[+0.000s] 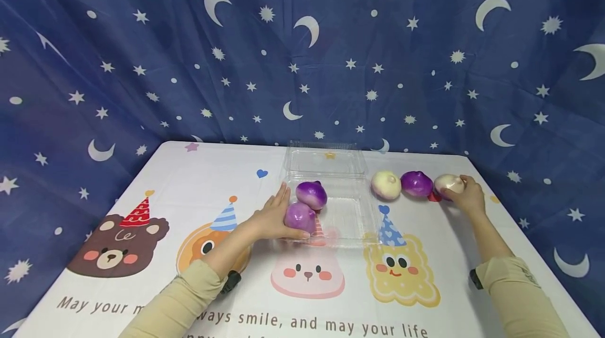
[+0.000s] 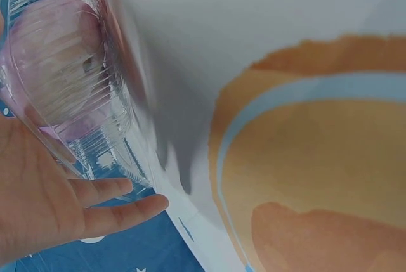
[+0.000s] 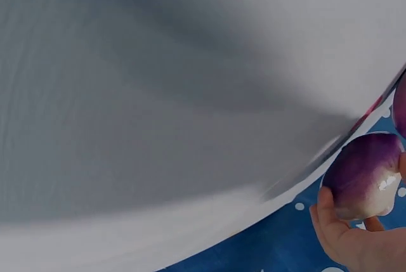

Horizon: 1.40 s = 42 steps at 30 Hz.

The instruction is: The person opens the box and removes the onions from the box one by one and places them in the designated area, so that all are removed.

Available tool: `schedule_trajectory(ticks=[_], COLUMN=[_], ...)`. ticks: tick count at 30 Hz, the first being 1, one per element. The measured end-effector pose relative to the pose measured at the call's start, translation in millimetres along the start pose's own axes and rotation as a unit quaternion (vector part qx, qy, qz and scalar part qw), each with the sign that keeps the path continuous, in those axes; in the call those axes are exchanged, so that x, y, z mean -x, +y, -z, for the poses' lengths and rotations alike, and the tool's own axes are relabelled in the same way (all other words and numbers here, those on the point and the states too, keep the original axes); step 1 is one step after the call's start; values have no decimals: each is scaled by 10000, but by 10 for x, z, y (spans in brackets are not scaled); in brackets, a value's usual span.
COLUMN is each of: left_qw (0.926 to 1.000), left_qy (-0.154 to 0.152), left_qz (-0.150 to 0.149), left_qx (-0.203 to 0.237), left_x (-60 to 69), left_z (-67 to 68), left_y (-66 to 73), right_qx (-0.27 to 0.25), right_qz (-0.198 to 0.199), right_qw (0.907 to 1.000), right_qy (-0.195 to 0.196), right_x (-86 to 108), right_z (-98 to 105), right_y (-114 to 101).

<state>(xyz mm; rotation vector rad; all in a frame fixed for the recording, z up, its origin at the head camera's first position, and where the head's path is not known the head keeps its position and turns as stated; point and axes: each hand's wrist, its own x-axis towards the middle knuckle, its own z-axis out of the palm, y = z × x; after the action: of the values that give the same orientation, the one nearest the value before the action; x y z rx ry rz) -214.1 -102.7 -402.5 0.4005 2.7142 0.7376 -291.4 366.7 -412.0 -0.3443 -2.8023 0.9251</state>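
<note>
A clear plastic clamshell box [image 1: 347, 218] lies with its lid folded back in the head view. Inside, at its left, are a dark purple turnip [image 1: 312, 194] and a paler purple turnip [image 1: 300, 218]. My left hand [image 1: 274, 218] rests along the box's left side, fingers extended and thumb by the front edge; the left wrist view shows straight fingers beside the ribbed wall [image 2: 104, 88]. At the right, my right hand [image 1: 469, 197] grips a purple-and-white turnip [image 3: 363, 174], its pale end [image 1: 449, 184] facing up in the head view.
Left of the held turnip sit a purple turnip [image 1: 417, 184] and a cream-coloured turnip [image 1: 386, 185], in a row right of the box. A white cartoon-printed cloth [image 1: 264, 270] covers the table. Behind hangs a blue star-and-moon curtain [image 1: 331, 65].
</note>
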Motion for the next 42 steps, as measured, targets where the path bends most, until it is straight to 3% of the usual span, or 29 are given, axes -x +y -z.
schedule_trajectory(ticks=[17, 42], left_qw=[10000, 10000], left_qy=[8, -25], left_qz=[3, 21], left_qx=[19, -14], left_x=[13, -2], left_z=[6, -3], left_y=[18, -9], right_qx=[-31, -10], right_qz=[-271, -331], right_qw=[9995, 9986], right_qy=[-162, -409], right_x=[-60, -108], right_z=[-39, -11], right_y=[-25, 16])
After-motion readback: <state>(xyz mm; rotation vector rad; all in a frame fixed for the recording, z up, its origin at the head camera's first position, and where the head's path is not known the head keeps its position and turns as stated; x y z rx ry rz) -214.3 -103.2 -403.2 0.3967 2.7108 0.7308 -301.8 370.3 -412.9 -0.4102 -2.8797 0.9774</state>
